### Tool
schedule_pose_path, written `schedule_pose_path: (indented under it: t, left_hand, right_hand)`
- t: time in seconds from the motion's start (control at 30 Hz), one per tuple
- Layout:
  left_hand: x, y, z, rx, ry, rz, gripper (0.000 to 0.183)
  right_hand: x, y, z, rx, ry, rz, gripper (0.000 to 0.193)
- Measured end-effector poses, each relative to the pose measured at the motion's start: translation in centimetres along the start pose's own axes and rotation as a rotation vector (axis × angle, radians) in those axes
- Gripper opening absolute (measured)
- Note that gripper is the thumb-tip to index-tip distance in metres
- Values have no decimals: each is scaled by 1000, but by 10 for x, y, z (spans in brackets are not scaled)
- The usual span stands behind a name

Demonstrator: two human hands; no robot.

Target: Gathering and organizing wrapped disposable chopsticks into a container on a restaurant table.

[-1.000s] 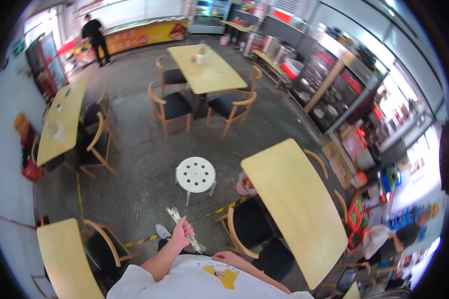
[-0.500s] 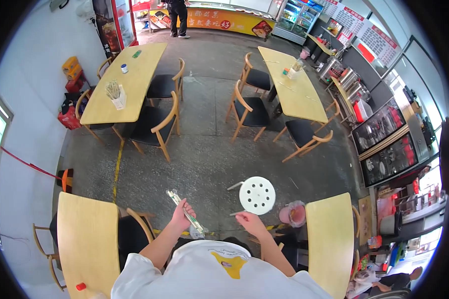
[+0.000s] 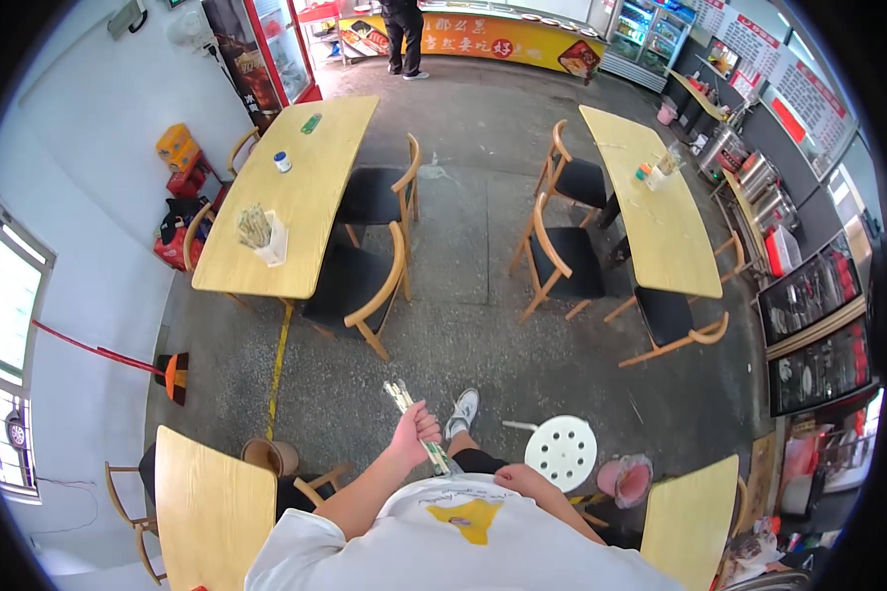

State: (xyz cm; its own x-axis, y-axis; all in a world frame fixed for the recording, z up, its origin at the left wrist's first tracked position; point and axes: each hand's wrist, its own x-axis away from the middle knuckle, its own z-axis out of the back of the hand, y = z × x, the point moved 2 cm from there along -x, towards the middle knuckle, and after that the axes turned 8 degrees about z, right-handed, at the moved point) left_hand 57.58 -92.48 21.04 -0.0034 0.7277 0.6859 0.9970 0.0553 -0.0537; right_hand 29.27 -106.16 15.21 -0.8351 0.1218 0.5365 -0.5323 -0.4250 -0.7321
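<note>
The left hand (image 3: 411, 440) was closed around a bundle of chopsticks (image 3: 413, 421), held out in front of the white shirt (image 3: 463, 537), the sticks pointing up and away over the grey floor (image 3: 463, 325); the right hand (image 3: 522, 483) rested low against the shirt's edge, and whether it was open or closed I could not tell; a grey shoe (image 3: 460, 412) showed just beyond the left hand; a white round stool (image 3: 561, 452) with holes in its seat stood just to the right, with a pink bucket (image 3: 624, 479) beside it; a wooden table (image 3: 212, 502) stood near at the lower left and another (image 3: 688, 512) at the lower right; farther off on the left stood a long table (image 3: 301, 187) carrying a holder of chopsticks (image 3: 256, 229), a small jar (image 3: 282, 162) and a green thing (image 3: 310, 123), with black-seated chairs (image 3: 365, 286) at its side; a second long table (image 3: 655, 207) stood well apart on the right; a person (image 3: 402, 34) stood at the far yellow counter (image 3: 483, 39).
</note>
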Motion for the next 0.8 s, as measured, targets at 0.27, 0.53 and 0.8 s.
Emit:
schedule_pose_path:
  t: [0.27, 0.53, 0.8]
  left_hand:
    - [-29, 100, -109, -149, -17, -140, 54]
    - [-112, 167, -162, 3, -43, -22, 52]
    - [-223, 292, -231, 162, -114, 118, 50]
  right_hand:
    - [-121, -51, 221, 197, 181, -36, 36]
    - [-216, -81, 308, 161, 260, 101, 36]
    - [-300, -96, 334, -6, -78, -11, 39]
